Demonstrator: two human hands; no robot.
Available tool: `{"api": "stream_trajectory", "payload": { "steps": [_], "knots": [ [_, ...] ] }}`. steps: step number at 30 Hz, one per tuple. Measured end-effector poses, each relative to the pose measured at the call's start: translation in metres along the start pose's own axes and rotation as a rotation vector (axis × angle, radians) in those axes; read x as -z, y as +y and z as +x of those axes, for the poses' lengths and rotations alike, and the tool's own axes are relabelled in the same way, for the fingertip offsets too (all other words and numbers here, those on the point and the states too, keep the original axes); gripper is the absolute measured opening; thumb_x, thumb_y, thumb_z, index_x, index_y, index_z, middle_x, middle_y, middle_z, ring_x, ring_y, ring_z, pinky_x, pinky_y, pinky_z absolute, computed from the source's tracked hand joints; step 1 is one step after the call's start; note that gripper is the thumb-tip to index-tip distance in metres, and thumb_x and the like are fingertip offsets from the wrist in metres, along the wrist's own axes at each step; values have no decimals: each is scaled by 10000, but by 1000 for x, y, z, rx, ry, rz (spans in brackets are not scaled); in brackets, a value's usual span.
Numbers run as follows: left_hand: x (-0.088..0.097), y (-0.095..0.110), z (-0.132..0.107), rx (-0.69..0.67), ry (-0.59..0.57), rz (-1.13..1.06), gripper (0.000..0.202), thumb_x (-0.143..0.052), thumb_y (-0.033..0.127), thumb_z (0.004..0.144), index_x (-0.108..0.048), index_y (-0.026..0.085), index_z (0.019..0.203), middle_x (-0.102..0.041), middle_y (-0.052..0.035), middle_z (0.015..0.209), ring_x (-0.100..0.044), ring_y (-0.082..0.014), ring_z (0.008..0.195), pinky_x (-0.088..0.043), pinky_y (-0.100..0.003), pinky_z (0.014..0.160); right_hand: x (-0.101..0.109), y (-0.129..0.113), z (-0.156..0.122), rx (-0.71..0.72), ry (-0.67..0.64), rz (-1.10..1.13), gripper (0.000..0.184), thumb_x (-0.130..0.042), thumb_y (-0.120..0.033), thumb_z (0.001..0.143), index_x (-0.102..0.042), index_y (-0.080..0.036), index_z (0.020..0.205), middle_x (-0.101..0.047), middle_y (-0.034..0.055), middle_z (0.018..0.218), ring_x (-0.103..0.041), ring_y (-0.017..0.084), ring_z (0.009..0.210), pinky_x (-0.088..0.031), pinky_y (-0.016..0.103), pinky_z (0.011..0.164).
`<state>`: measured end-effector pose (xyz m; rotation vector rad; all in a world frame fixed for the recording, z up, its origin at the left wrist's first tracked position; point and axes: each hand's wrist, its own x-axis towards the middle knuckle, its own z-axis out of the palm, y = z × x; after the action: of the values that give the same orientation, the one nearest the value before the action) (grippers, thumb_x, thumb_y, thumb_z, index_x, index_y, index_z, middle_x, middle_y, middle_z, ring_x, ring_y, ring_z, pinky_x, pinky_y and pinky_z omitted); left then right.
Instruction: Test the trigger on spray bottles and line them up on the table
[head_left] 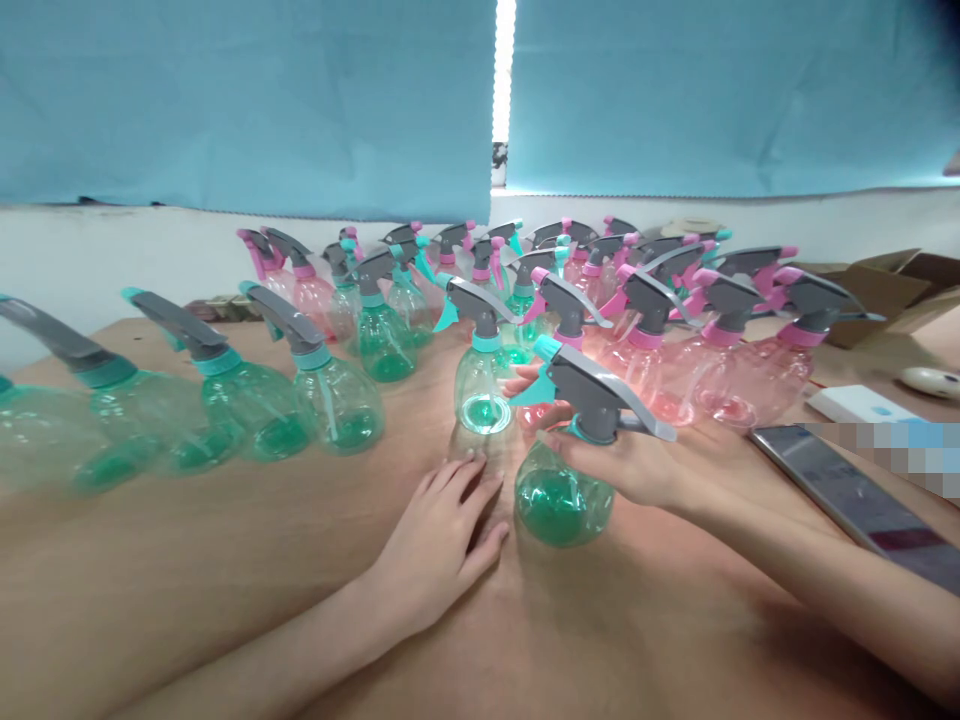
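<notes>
My right hand (637, 462) grips the neck of a green spray bottle (561, 500) just under its grey and teal trigger head (592, 395), holding it upright on the wooden table (225, 560). Beside that bottle, to its left, my left hand (442, 540) lies flat on the table with fingers spread, holding nothing. Just behind stands another green spray bottle (481, 385).
Several green spray bottles (255, 400) line the left side and several pink ones (712, 370) crowd the right and back. A phone (847, 495), a white box (855, 405) and a cardboard box (885, 290) lie at the right. Blue curtains hang behind.
</notes>
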<state>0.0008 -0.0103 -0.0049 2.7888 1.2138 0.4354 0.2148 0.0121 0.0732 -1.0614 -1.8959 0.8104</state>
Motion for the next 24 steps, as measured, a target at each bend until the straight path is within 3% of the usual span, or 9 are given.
{"api": "stream_trajectory", "payload": {
  "steps": [7, 15, 24],
  "knots": [
    [-1, -1, -1, -12, 18, -5, 399, -511, 311, 947, -524, 129, 1301, -527, -162, 1335, -456, -329, 1244, -390, -522, 1006, -4, 1, 2, 21, 112, -40, 124, -601, -269, 745, -675, -284, 843, -677, 21, 733, -659, 248, 792, -557, 434, 745],
    [0, 0, 0, -4, 11, -18, 395, -504, 316, 942, -529, 134, 1292, -529, -169, 1338, -462, -333, 1243, -390, -526, 1004, -4, 4, -1, 22, 39, 36, 219, -552, -288, 770, -687, -289, 944, -714, 45, 843, -671, 288, 950, -525, 507, 862],
    [-1, -1, 0, -2, 23, -16, 396, -510, 321, 941, -531, 148, 1297, -530, -156, 1335, -462, -332, 1244, -389, -516, 1008, -2, -1, 1, -16, -13, 107, 304, -511, -176, 702, -664, -276, 946, -702, 11, 834, -672, 215, 861, -553, 384, 776]
  ]
}}
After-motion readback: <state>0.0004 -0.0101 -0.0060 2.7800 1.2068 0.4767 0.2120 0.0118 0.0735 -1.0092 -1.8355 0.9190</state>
